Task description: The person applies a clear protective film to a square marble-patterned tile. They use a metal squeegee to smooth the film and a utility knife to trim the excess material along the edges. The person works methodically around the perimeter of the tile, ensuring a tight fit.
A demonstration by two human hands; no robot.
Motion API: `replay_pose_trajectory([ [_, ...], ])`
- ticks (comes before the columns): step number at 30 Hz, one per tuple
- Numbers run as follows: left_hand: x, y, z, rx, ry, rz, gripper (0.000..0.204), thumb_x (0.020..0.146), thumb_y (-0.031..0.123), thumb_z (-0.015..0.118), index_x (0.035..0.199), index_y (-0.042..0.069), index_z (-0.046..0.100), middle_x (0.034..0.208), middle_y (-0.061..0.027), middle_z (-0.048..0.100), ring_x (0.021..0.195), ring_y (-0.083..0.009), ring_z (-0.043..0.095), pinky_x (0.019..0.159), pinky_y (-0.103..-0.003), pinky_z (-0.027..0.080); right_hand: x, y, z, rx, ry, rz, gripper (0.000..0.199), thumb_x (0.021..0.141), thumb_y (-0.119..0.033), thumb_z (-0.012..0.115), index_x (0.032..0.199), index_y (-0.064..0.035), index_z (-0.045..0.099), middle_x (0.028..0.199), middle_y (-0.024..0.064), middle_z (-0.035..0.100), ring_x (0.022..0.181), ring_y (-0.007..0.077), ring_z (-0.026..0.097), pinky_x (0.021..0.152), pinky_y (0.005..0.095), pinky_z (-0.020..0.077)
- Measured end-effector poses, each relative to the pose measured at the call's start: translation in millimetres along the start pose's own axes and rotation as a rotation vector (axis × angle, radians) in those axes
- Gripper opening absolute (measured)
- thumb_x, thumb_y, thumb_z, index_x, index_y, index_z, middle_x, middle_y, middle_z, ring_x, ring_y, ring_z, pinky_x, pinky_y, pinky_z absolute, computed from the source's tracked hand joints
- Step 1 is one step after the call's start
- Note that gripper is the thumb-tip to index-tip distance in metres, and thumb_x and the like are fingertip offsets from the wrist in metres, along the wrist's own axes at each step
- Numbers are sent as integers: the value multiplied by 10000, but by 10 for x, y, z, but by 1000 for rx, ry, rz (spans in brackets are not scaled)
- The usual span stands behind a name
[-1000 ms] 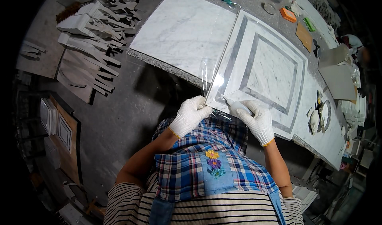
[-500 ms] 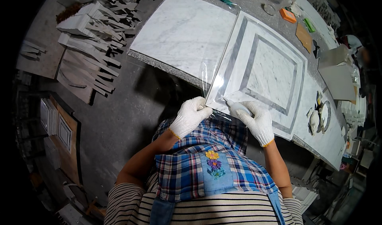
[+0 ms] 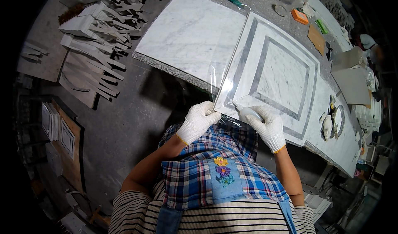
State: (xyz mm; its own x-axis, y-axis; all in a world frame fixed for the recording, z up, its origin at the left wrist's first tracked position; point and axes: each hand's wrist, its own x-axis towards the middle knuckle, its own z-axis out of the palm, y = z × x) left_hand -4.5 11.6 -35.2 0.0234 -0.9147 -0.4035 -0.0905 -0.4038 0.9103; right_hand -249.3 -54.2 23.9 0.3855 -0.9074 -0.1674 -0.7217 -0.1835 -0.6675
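A marble panel (image 3: pixel 280 78) with grey inlaid frames lies tilted on the bench, clear plastic film (image 3: pixel 215 76) along its left edge. My left hand (image 3: pixel 199 120), in a white knit glove, is closed on the panel's near left corner. In my right hand (image 3: pixel 267 125), also gloved, is a small white squeeze bottle (image 3: pixel 248 113) with a narrow nozzle. The nozzle tip points left and sits at the panel's surface, close to the inner grey band's near left corner. Whether it touches the marble, I cannot tell.
A plain marble slab (image 3: pixel 190 35) lies left of the panel. Grey strips (image 3: pixel 89 68) are piled at far left. An orange box (image 3: pixel 299 16), a tape roll (image 3: pixel 280 10) and a brown sheet (image 3: pixel 316 39) lie behind; a cardboard box (image 3: pixel 351 76) stands right, beyond a round dish (image 3: pixel 339 121).
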Motion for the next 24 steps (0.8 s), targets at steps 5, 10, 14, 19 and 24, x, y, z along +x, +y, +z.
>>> replay_pose_trajectory([
  [5,6,-3,-8,24,-4,-15,315,889,236,701,1014,-53,702,709,-65,647,654,-86,545,601,-287,461,1,-11,-9,9,-13,16,382,894,-386,733,1117,-78,779,921,160,749,748,286,714,685,372,544],
  [10,13,33,-27,41,-50,-70,227,939,124,695,1058,-69,680,821,-59,681,762,-82,604,701,-252,503,-4,31,3,-20,-1,-11,394,890,-386,729,1118,-68,774,941,168,746,770,293,714,702,376,545],
  [14,-1,40,-18,27,-31,-62,249,922,148,699,1058,-60,690,793,-55,676,732,-81,589,677,-261,492,2,4,-18,14,-36,32,388,894,-373,730,1119,-60,772,954,166,747,770,276,720,687,367,546],
  [19,-4,23,-4,-10,-12,-48,296,893,188,705,1068,-50,709,738,-42,661,675,-73,552,628,-266,464,-36,-46,-2,55,-42,-9,372,894,-340,746,1127,-52,771,965,168,744,767,248,721,674,357,550],
  [24,-29,101,-16,-17,-32,-63,233,924,142,700,1047,-55,691,800,-52,673,743,-73,584,682,-253,488,-38,-98,45,48,-48,-40,370,884,-340,760,1126,-60,774,934,168,734,738,266,701,682,361,550],
])
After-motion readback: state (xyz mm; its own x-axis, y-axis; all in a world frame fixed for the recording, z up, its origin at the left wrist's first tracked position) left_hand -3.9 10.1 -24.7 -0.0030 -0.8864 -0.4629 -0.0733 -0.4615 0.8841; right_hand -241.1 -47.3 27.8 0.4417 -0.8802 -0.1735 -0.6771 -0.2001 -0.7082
